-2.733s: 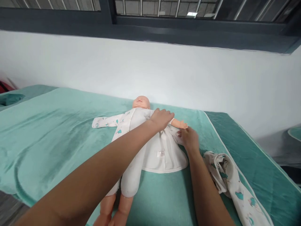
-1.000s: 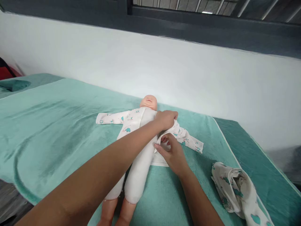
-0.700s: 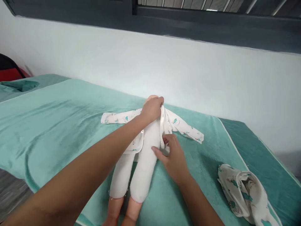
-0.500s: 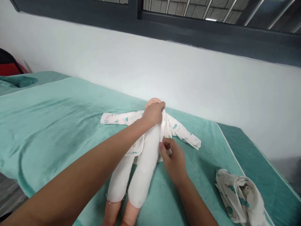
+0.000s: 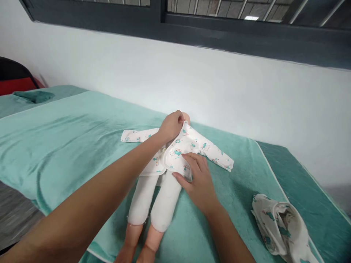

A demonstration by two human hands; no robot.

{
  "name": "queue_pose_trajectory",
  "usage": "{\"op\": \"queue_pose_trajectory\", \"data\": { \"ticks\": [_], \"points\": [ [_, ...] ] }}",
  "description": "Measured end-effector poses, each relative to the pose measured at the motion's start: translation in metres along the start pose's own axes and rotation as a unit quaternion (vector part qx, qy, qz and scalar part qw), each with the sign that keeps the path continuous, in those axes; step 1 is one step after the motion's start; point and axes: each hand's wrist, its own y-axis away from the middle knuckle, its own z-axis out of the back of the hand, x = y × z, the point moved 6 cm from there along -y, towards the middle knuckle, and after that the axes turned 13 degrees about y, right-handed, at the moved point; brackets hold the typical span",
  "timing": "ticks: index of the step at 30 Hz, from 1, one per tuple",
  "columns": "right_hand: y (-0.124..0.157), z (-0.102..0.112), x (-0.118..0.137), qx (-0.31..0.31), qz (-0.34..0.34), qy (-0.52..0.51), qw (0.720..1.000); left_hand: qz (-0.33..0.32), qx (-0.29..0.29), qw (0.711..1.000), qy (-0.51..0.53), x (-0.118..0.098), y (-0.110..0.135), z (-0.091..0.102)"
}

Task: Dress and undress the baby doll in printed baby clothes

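Note:
A doll lies on its back, with white fabric thighs [image 5: 166, 204] and bare lower legs; my left hand partly hides its head [image 5: 186, 117]. It wears a white baby shirt [image 5: 178, 148] printed with small teal figures, both sleeves stretched out sideways. The two front panels lie over the belly, their curved edges meeting near the middle. At the collar, my left hand [image 5: 171, 126] has its fingers curled closed on the neckline edge. My right hand [image 5: 199, 179] rests on the lower right of the shirt, thumb by the hem and fingers apart.
A bundled white printed cloth [image 5: 279, 226] lies at the right on the teal blanket [image 5: 90, 117]. Behind the bed stands a white wall [image 5: 219, 87] below a dark window frame [image 5: 219, 31]. A red and black object [image 5: 16, 78] is at the far left.
The right front panel, earlier gathered up between my hands, now lies spread across the doll's belly. My right hand has opened from a pinch. My left hand has shifted slightly left at the collar.

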Motion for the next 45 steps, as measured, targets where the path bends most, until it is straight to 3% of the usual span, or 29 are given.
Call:
{"op": "queue_pose_trajectory", "data": {
  "ticks": [3, 6, 12, 16, 19, 21, 23, 26, 30, 33, 36, 40, 45],
  "points": [
    [0.0, -0.004, 0.002, -0.01, -0.009, 0.034, 0.999, 0.052, 0.017, 0.998, 0.009, -0.003, 0.009, 0.013],
    [-0.003, -0.008, 0.012, -0.036, -0.001, 0.053, 0.998, 0.102, 0.056, 0.993, -0.035, -0.001, 0.018, 0.014],
    [0.001, -0.004, 0.025, -0.025, 0.054, -0.033, 0.998, 0.078, 0.058, 0.99, -0.098, 0.005, 0.027, 0.001],
    [0.003, 0.001, 0.021, -0.002, 0.054, -0.109, 0.993, 0.064, 0.054, 0.996, 0.039, 0.0, 0.032, 0.001],
    [0.0, 0.004, 0.009, -0.006, 0.007, -0.149, 0.989, 0.058, 0.095, 0.974, 0.199, -0.011, 0.036, 0.002],
    [-0.001, 0.006, 0.002, -0.012, -0.007, -0.154, 0.988, 0.044, 0.077, 0.967, 0.239, -0.013, 0.042, 0.012],
    [0.004, 0.009, -0.005, -0.01, -0.011, -0.139, 0.99, 0.032, 0.015, 0.977, 0.212, -0.005, 0.056, 0.028],
    [0.024, 0.01, -0.015, 0.002, -0.028, -0.103, 0.994, 0.004, -0.062, 0.988, 0.14, 0.019, 0.101, 0.05],
    [0.059, 0.001, -0.023, 0.043, -0.071, -0.031, 0.996, -0.072, -0.088, 0.993, 0.035, 0.052, 0.179, 0.066],
    [0.069, -0.006, -0.022, 0.056, -0.099, 0.016, 0.993, -0.094, -0.069, 0.993, 0.009, 0.064, 0.214, 0.07],
    [0.063, -0.014, -0.015, 0.078, -0.118, 0.046, 0.989, -0.104, -0.043, 0.994, 0.005, 0.062, 0.221, 0.068],
    [0.052, -0.023, -0.006, 0.095, -0.141, 0.089, 0.981, -0.097, -0.043, 0.994, -0.015, 0.063, 0.213, 0.059],
    [0.053, -0.023, -0.011, 0.084, -0.227, 0.077, 0.967, -0.084, 0.006, 0.995, -0.057, 0.063, 0.211, 0.044]
  ]
}}
